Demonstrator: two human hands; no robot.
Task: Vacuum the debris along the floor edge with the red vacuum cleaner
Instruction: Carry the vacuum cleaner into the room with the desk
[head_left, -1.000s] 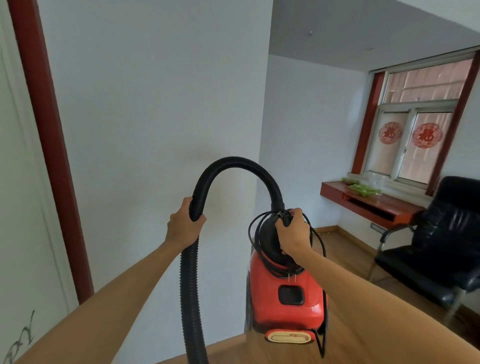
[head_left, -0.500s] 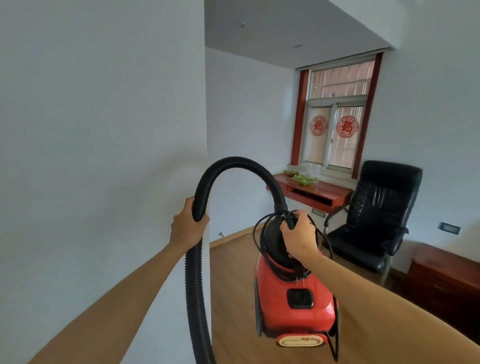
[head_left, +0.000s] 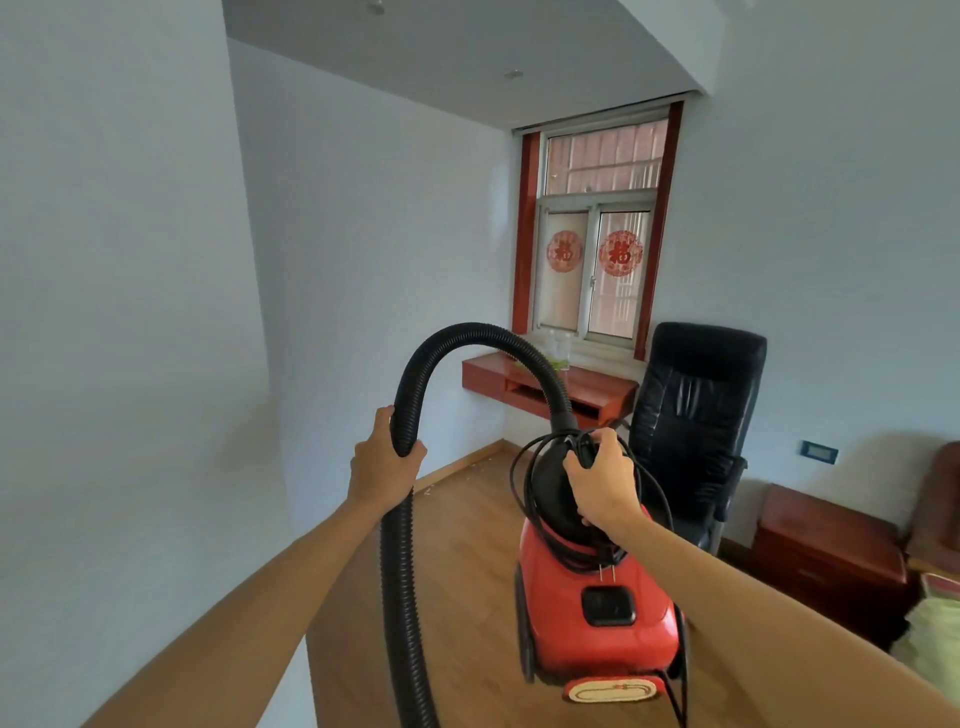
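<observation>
The red vacuum cleaner (head_left: 597, 618) hangs in the air in front of me, carried above the wooden floor. My right hand (head_left: 602, 486) grips its black top handle together with the coiled black power cord (head_left: 524, 467). The ribbed black hose (head_left: 467, 338) arches up from the vacuum's top and drops down on the left, where my left hand (head_left: 382, 465) grips it. Small pale debris (head_left: 475, 465) lies on the floor along the baseboard of the far wall.
A white wall corner (head_left: 270, 364) juts out close on my left. A black office chair (head_left: 696, 415) stands by the window, next to a red wall-mounted desk (head_left: 597, 389). A dark red cabinet (head_left: 826, 551) sits at the right. Wooden floor (head_left: 467, 545) stretches ahead.
My view has swung right, away from the door frame and past the wall corner into the room. Both hands keep the same grips on the hose and the vacuum.
</observation>
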